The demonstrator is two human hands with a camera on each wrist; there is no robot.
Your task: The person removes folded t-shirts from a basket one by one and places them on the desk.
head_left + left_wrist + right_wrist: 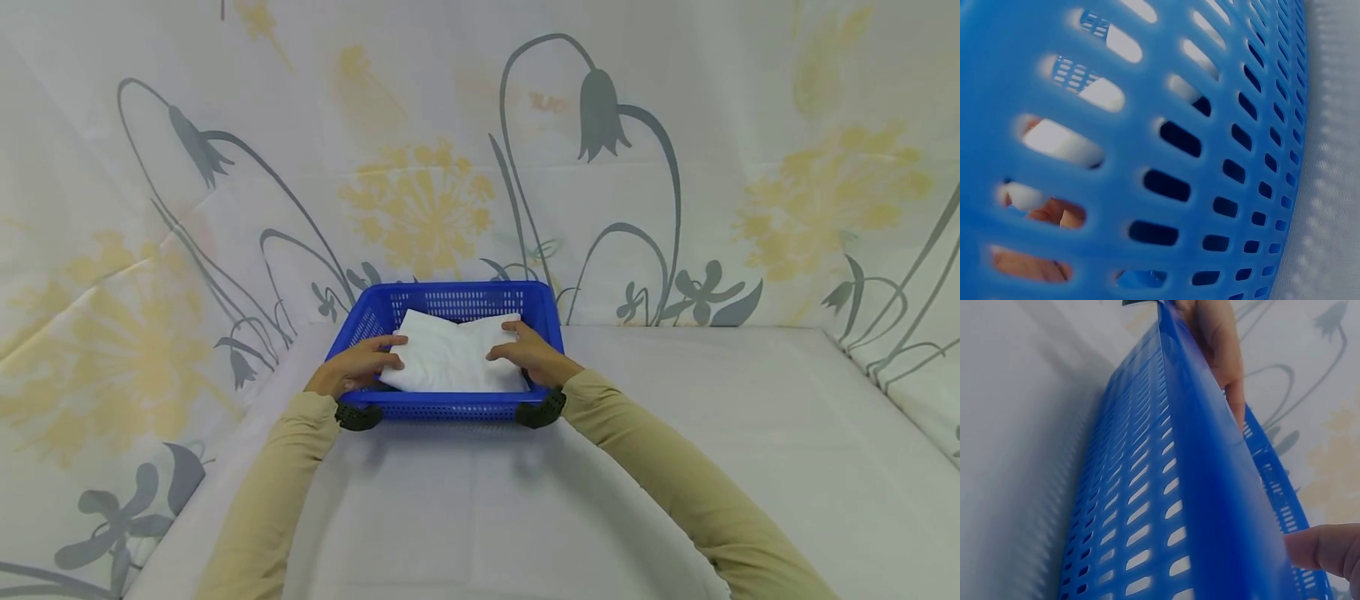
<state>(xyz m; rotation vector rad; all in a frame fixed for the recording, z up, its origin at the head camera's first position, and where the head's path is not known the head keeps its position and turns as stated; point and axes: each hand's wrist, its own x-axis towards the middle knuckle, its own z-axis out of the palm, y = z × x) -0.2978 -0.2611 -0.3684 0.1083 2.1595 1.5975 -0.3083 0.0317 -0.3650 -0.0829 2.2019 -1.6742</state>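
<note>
1. The white cloth (453, 354) lies inside the blue basket (450, 398), its longer side appearing to run left to right, from one hand toward the other.
2. The left hand (363, 362) touches the cloth's left edge, thumb and forefinger parted. I cannot tell whether its hidden fingers grip underneath.
3. The right hand (531, 354) touches the right part, thumb and forefinger also apart; its hold underneath cannot be told either.
4. So the cloth sits between both hands, inward from each, and neither is clearly nearer.
5. The forearms, in tan sleeves (660, 467), reach in at the basket's front corners.
6. The basket stands on a white table (675, 433), before a flower-printed curtain (697, 50).
</note>
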